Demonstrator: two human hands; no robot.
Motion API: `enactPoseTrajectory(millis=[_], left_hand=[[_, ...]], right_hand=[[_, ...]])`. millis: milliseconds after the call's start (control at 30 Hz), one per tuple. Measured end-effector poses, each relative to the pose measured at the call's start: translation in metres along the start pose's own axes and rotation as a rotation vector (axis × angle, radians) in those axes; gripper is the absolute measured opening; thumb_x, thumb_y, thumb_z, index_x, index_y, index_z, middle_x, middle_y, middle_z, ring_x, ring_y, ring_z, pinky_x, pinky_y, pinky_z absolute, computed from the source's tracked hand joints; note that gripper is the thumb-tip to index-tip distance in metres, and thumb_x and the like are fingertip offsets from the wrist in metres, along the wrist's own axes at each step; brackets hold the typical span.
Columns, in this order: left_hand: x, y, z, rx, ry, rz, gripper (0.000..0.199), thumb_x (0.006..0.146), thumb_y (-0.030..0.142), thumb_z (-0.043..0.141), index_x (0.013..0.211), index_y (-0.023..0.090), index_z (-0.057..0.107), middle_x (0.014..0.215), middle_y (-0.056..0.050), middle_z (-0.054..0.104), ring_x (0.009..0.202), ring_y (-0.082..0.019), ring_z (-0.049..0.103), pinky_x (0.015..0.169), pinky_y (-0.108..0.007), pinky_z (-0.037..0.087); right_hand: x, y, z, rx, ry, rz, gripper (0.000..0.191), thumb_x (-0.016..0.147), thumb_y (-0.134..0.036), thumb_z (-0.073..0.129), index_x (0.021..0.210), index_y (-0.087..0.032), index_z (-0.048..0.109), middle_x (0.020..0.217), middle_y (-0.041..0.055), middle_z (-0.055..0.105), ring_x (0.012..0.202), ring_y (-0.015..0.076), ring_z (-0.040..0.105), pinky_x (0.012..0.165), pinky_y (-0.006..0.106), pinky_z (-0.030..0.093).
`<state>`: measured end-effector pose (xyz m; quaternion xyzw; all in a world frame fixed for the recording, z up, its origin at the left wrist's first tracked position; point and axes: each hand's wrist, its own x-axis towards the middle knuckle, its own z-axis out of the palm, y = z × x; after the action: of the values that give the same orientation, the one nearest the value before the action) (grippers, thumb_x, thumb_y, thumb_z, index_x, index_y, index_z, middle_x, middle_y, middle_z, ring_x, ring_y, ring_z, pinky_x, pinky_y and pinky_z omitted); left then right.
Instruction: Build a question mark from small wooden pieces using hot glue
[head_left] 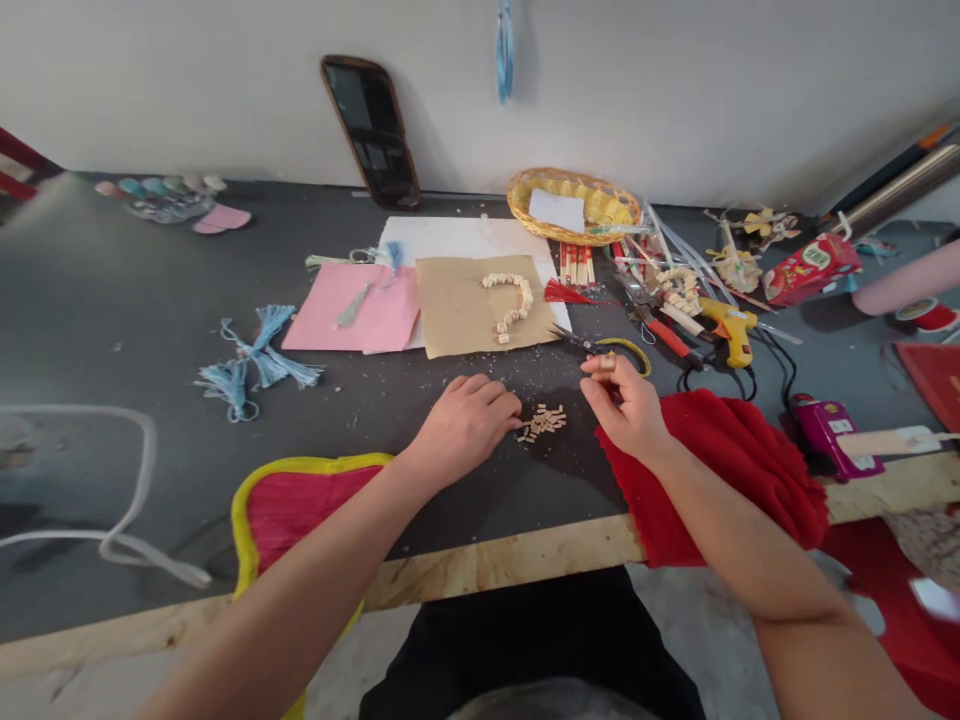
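Note:
My left hand rests low over the table, its fingers drawn together at the left edge of a small pile of short pale wooden pieces. Whatever sits between those fingertips is too small to make out. To the right of the pile, my right hand is raised with curled fingers and a tan band around one of them; I cannot make out anything in its grip. Just beyond it lie scissors with yellow handles. A curved row of pale pieces lies on a brown paper sheet.
Red cloth lies under my right forearm. A yellow glue gun, pliers and a wicker basket stand farther back. Blue tassels lie left; a phone leans on the wall.

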<state>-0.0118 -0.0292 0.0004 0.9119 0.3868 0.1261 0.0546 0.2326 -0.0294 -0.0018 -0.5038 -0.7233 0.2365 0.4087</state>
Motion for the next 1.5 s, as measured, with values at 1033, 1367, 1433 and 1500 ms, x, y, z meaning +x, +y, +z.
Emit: enactPoseTrajectory(millis=[1033,1367,1433,1500], left_hand=[[0.001,-0.005,-0.007,-0.138,0.596,-0.095,0.033,0.093,0.026,0.054,0.062,0.019,0.061,0.096,-0.009,0.069,0.08,-0.02,0.059,0.079,-0.04,0.049],[0.001,-0.004,-0.004,-0.157,0.773,-0.252,0.035,0.09,0.014,0.05,0.124,0.022,0.053,0.134,-0.017,0.041,0.115,-0.026,0.051,0.096,-0.045,0.05],[0.001,-0.005,-0.004,-0.165,0.776,-0.261,0.036,0.09,0.013,0.05,0.124,0.022,0.053,0.135,-0.018,0.04,0.117,-0.026,0.05,0.098,-0.046,0.049],[0.001,-0.007,-0.003,-0.186,0.796,-0.278,0.038,0.089,0.012,0.05,0.125,0.022,0.052,0.136,-0.017,0.04,0.122,-0.026,0.048,0.102,-0.046,0.047]], right_hand=[[0.025,0.021,-0.099,-0.617,0.206,0.083,0.053,0.096,-0.054,0.036,0.054,-0.023,0.041,0.046,-0.0008,0.043,0.045,0.0125,0.039,0.05,0.028,0.026],[-0.009,0.004,-0.06,-0.516,-0.106,-0.102,0.027,0.09,-0.019,0.054,0.116,-0.018,0.062,0.117,0.0129,0.065,0.098,0.0227,0.066,0.087,0.042,0.056],[-0.013,-0.006,-0.034,-0.516,-0.282,-0.25,0.033,0.091,-0.014,0.052,0.122,-0.018,0.062,0.123,0.0141,0.063,0.12,0.0269,0.057,0.103,0.049,0.049],[-0.013,-0.015,-0.011,-0.506,-0.391,-0.354,0.04,0.091,-0.008,0.047,0.128,-0.017,0.06,0.129,0.0149,0.061,0.123,0.0261,0.054,0.107,0.05,0.047]])
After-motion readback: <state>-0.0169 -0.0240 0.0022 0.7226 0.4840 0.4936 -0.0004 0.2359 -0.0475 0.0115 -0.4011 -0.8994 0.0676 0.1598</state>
